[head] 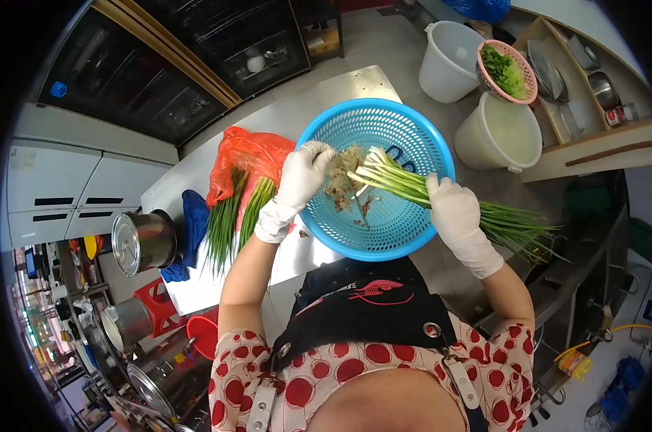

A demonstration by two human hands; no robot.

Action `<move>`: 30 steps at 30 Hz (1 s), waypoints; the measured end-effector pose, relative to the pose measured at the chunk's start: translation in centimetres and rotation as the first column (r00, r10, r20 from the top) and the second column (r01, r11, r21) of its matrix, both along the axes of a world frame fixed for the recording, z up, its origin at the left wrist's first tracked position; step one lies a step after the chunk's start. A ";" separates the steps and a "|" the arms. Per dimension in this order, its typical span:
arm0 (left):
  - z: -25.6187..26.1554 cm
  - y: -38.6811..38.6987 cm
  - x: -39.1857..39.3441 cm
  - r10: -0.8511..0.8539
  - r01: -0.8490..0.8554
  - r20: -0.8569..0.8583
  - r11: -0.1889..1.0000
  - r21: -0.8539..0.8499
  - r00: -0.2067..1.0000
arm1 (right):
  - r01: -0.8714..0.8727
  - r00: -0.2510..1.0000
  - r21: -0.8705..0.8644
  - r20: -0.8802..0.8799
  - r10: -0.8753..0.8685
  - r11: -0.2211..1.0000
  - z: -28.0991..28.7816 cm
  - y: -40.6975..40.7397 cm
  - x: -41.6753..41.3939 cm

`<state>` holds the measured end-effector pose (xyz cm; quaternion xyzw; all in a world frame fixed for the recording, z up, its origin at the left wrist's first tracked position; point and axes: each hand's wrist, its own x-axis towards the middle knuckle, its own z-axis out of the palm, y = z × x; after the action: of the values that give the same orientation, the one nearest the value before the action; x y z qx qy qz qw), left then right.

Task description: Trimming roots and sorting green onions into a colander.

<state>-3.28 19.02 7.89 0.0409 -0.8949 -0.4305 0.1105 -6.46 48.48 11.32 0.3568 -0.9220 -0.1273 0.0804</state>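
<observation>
My right hand (451, 208), in a white glove, grips a bunch of green onions (401, 182) by the stalks. Their white ends lie over a blue perforated plastic basket (377, 245), and the green tops reach out past its right rim. My left hand (311, 164), gloved too, is at the basket's left rim with thumb and fingertips together; whether something small is between them I cannot tell. Trimmed roots (341, 181) and brown scraps lie inside the basket. Dark blue scissor handles (400, 157) show beside the onions. More green onions (257, 208) stick out of a red plastic bag (250, 156) on the left.
The basket sits on a metal table (180, 175). A blue cloth (195, 221) and a lidded steel pot (142, 243) are at the left. Two white buckets (449, 65) stand at the upper right, with a pink basket of leafy greens (507, 73) on them. Wooden shelves (566, 81) are beyond.
</observation>
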 end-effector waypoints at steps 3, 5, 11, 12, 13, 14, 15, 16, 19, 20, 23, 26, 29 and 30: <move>-0.6 0.6 0.6 -0.059 0.028 0.104 0.958 0.284 0.993 | 0.013 1.000 0.030 -0.011 -0.012 0.999 0.2 0.0 0.0; -0.5 1.3 1.1 -0.110 0.094 0.037 0.952 0.293 0.993 | -0.007 1.000 -0.004 -0.009 0.006 1.000 0.2 0.1 -0.2; 0.4 2.4 1.5 -0.346 0.316 -0.135 0.927 -0.200 0.929 | -0.010 1.000 0.019 -0.010 0.010 1.000 -0.1 -0.2 -0.2; 0.4 2.5 1.4 -0.365 0.305 -0.141 0.895 -0.326 0.920 | -0.012 1.000 0.019 -0.010 0.012 1.000 0.0 -0.2 -0.2; 0.4 2.6 1.5 -0.364 0.304 -0.141 0.895 -0.326 0.921 | -0.018 1.000 0.012 -0.017 0.018 1.000 0.1 -0.3 -0.2; 0.4 2.7 1.5 -0.362 0.280 -0.165 0.882 -0.380 0.917 | -0.024 0.999 0.005 -0.024 0.024 1.000 0.2 -0.2 -0.2; 0.5 2.8 1.5 -0.363 0.254 -0.189 0.865 -0.433 0.912 | -0.024 0.999 0.005 -0.024 0.024 1.000 0.1 -0.1 -0.1; 0.6 2.8 1.5 -0.362 0.253 -0.189 0.865 -0.434 0.913 | -0.027 0.999 0.001 -0.017 0.027 1.000 0.1 0.0 -0.1; 0.3 2.4 1.5 -0.223 0.113 -0.296 0.931 -0.348 0.929 | -0.035 0.999 -0.015 -0.011 0.035 0.999 0.1 0.5 -0.3; -0.4 2.2 1.2 -0.135 0.067 -0.293 0.970 -0.234 0.947 | -0.039 0.999 -0.027 -0.011 0.039 0.999 0.2 0.6 -0.3; -0.6 2.1 0.2 0.014 -0.032 -0.279 0.998 -0.060 0.960 | -0.056 0.998 0.001 -0.025 0.056 0.998 0.2 0.9 -0.4; -0.1 1.9 -1.0 0.220 -0.221 0.018 0.973 0.072 0.975 | -0.091 0.995 -0.028 -0.034 0.090 0.995 0.2 1.3 -0.6; 0.8 2.2 -1.2 -0.109 0.048 0.136 0.921 0.386 0.985 | -0.091 0.995 0.001 -0.029 0.091 0.996 0.1 1.8 -1.0; 1.1 2.5 -1.1 -0.105 0.046 0.136 0.922 0.384 0.985 | -0.094 0.995 -0.001 -0.029 0.093 0.996 0.1 1.8 -1.0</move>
<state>-4.41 21.53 9.01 0.0601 -0.8014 -0.5950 0.0143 -7.47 50.30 11.42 0.3976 -0.9031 -0.1277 0.1000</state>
